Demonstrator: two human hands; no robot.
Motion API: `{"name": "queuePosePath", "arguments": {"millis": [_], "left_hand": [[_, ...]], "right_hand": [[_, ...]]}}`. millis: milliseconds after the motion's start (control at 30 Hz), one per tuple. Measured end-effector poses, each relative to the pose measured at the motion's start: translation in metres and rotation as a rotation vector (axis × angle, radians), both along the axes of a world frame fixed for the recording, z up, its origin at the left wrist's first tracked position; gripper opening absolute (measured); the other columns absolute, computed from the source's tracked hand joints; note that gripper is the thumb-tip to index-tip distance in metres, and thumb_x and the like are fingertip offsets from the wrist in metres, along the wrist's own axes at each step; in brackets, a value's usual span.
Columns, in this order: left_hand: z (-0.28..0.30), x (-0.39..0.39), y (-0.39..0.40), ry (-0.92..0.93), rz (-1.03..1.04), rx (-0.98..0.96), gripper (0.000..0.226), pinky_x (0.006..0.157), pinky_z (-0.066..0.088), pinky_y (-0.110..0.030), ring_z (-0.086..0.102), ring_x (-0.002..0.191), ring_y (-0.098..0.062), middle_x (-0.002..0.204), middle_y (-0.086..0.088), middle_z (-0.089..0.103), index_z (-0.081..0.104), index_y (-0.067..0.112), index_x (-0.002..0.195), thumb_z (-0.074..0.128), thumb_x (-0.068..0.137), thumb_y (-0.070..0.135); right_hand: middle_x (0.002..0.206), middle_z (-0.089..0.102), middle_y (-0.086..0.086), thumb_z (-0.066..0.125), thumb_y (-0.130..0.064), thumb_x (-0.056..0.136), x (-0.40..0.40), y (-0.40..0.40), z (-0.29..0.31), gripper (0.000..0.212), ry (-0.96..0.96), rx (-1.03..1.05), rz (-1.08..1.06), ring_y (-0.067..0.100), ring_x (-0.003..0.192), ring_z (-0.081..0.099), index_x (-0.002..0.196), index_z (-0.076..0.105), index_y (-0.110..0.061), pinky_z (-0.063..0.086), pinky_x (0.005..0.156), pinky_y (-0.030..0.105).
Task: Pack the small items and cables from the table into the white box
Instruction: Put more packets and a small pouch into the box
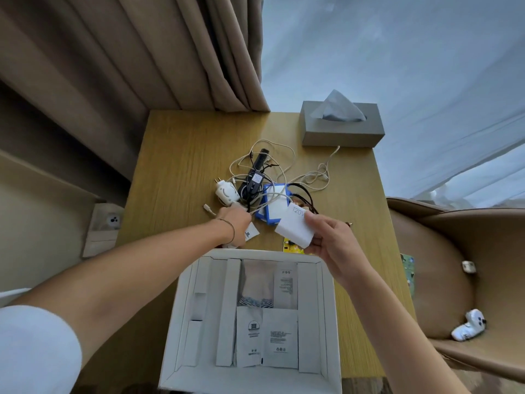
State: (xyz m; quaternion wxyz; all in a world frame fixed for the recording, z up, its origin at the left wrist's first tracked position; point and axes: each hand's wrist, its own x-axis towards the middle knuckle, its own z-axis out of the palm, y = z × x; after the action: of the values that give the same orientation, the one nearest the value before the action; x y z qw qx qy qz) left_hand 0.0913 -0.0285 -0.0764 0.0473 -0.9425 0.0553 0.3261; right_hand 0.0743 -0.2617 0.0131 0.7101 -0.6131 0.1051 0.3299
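Observation:
The open white box [329,308] stands at the table's near edge, with cardboard dividers and paper packets inside. My right hand [335,245] holds a white charger block [294,226] marked "120W" just above the box's far right corner. My left hand [234,223] reaches into the tangle of white cables [272,177] and pinches a cable by a small white tag [251,233]. In the pile lie a white plug adapter [226,192], a black power adapter [252,182] and a blue-edged white item [274,206].
A grey tissue box [342,129] stands at the table's far right corner. A yellow card [289,245] lies under the charger. The brown armchair [454,265] on the right holds a white game controller [468,325] and a small white case [468,266]. Curtains hang behind.

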Motion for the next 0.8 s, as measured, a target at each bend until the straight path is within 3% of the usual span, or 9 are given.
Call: {"name": "queuePosePath", "arguments": {"millis": [167,300,400,500,567,667,733,800], "left_hand": [[0.009,-0.006,0.004,-0.092,0.186,-0.262,0.029,0.066,0.044,-0.032,0.06,0.087,-0.023,0.094,0.0,0.064,0.059,0.023,0.097,0.065,0.076,0.042],[0.037,-0.014,0.013,-0.215,0.312,-0.438,0.025,0.054,0.042,-0.03,0.058,0.072,-0.017,0.086,-0.001,0.063,0.049,0.023,0.091,0.064,0.08,0.04],[0.061,-0.028,0.023,-0.343,0.458,-0.587,0.024,0.048,0.038,-0.026,0.053,0.064,-0.006,0.079,0.007,0.057,0.048,0.024,0.093,0.065,0.083,0.038],[0.082,-0.049,0.038,-0.436,0.588,-0.667,0.022,0.044,0.04,-0.024,0.059,0.058,-0.012,0.076,0.005,0.063,0.052,0.021,0.097,0.065,0.085,0.034],[0.092,-0.066,0.048,-0.467,0.67,-0.734,0.018,0.043,0.044,-0.026,0.061,0.056,-0.018,0.075,-0.001,0.066,0.055,0.018,0.097,0.064,0.087,0.029],[0.099,-0.093,0.063,-0.466,0.81,-0.862,0.014,0.044,0.051,-0.029,0.064,0.056,-0.019,0.075,-0.007,0.069,0.059,0.014,0.099,0.062,0.089,0.022],[0.099,-0.112,0.071,-0.444,0.874,-0.92,0.011,0.042,0.049,-0.028,0.061,0.049,-0.011,0.07,-0.007,0.068,0.059,0.014,0.098,0.062,0.09,0.022],[0.096,-0.132,0.076,-0.428,0.919,-0.963,0.011,0.041,0.046,-0.025,0.058,0.044,-0.007,0.063,-0.005,0.066,0.06,0.016,0.096,0.06,0.093,0.026]], "right_hand": [[0.092,0.072,0.013,0.075,-0.023,0.078,-0.011,0.001,0.008,0.04,-0.013,0.098,0.079,0.017,0.075,0.066,0.108,0.07,0.003,0.055,0.063,0.022],[0.096,0.071,0.013,0.069,-0.022,0.081,-0.026,0.01,0.016,0.03,0.0,0.102,0.172,0.02,0.078,0.061,0.103,0.079,-0.005,0.047,0.067,0.027],[0.102,0.069,0.017,0.069,-0.022,0.079,-0.041,0.02,0.018,0.039,0.03,0.051,0.181,0.027,0.088,0.057,0.111,0.074,0.0,0.041,0.079,0.038],[0.102,0.073,0.021,0.07,-0.014,0.081,-0.058,0.032,0.019,0.035,0.083,0.023,0.194,0.029,0.084,0.067,0.113,0.068,0.002,0.056,0.073,0.033],[0.105,0.075,0.023,0.066,-0.008,0.09,-0.069,0.041,0.017,0.026,0.125,0.016,0.208,0.035,0.088,0.073,0.115,0.066,0.0,0.063,0.078,0.039],[0.097,0.076,0.023,0.067,-0.015,0.093,-0.083,0.055,0.006,0.025,0.125,-0.077,0.256,0.035,0.081,0.074,0.114,0.066,-0.002,0.062,0.085,0.049],[0.085,0.075,0.021,0.068,-0.023,0.093,-0.092,0.065,-0.003,0.025,0.097,-0.176,0.302,0.031,0.072,0.074,0.11,0.067,-0.005,0.064,0.077,0.046],[0.078,0.076,0.019,0.067,-0.029,0.094,-0.101,0.077,-0.012,0.024,0.062,-0.254,0.351,0.03,0.068,0.075,0.107,0.067,-0.009,0.063,0.059,0.033]]}}
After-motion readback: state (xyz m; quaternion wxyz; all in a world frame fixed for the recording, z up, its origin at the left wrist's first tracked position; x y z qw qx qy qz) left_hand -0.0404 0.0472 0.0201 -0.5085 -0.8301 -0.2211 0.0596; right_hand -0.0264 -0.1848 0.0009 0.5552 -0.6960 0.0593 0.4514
